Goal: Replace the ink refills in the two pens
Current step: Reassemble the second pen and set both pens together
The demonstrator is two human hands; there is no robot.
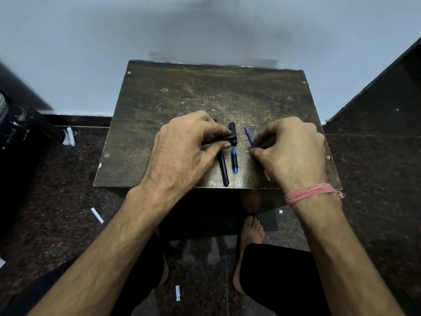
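On a small worn wooden table [159,106] my left hand [182,153] pinches a black pen barrel [218,139] that lies sideways. At the barrel's right end a black pen cap [232,133] stands crosswise. A second black pen body [223,169] lies lengthwise below my left fingers, its tip near the table's front edge. Right of it rests a short blue-and-black pen tip section [234,161]. My right hand [291,151] grips a thin blue ink refill [249,136], whose point slants up and left.
The table stands on a dark speckled stone floor against a pale wall. White paper scraps [96,215] lie on the floor at the left. Dark furniture flanks both sides. My bare feet [250,226] and knees are under the table's front edge.
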